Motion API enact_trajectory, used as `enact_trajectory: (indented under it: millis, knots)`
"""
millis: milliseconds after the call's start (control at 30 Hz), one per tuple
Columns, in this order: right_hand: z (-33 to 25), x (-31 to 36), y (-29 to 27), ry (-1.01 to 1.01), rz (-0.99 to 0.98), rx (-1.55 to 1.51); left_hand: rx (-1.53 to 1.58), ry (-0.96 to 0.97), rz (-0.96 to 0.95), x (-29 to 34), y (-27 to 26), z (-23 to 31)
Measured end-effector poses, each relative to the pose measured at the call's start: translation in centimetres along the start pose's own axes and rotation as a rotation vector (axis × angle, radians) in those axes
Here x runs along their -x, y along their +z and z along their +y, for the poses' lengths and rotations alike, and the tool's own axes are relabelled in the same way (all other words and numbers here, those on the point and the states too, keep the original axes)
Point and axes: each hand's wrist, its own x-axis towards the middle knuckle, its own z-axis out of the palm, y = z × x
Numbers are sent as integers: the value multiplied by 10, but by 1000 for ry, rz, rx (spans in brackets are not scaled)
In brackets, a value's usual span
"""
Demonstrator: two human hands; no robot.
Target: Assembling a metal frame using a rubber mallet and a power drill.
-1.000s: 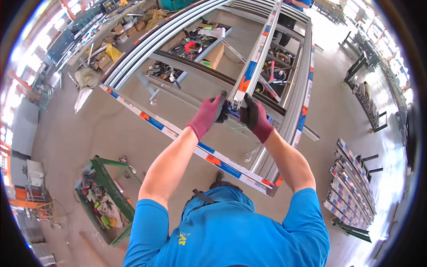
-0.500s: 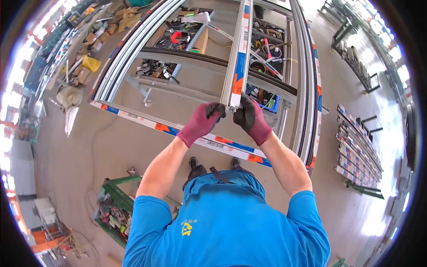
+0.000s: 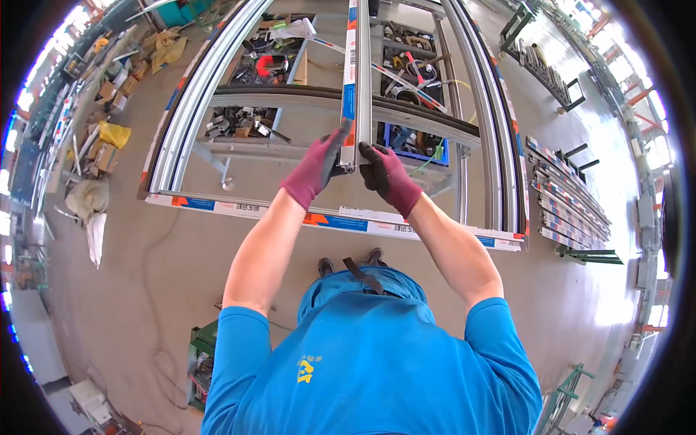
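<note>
With left hand [image 3: 317, 163] laid along one side and right hand [image 3: 390, 175] curled at the other, gripped the bar [image 3: 350, 98] by its near end, in the upper middle of the picture. Held it lengthwise, stretching from there straight up to the top edge, between the long sides of the metal frame [image 3: 489, 109]. Found neither hand clearly nearer. Could not tell the tightness of the grip underneath.

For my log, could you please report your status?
Left hand, right hand flanking bar's near end. End appears short of near rail. Blue bin rightward, seemingly not blocking.
</note>
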Motion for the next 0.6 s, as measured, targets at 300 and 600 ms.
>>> enact_trajectory:
  millis: [300,600]
  knots:
    - [22,2,15,113,-33,21,-81,147,181,-11,-21,-20]
    - [7,-1,22,359,-105,401,-184,8,208,-2,-34,-20]
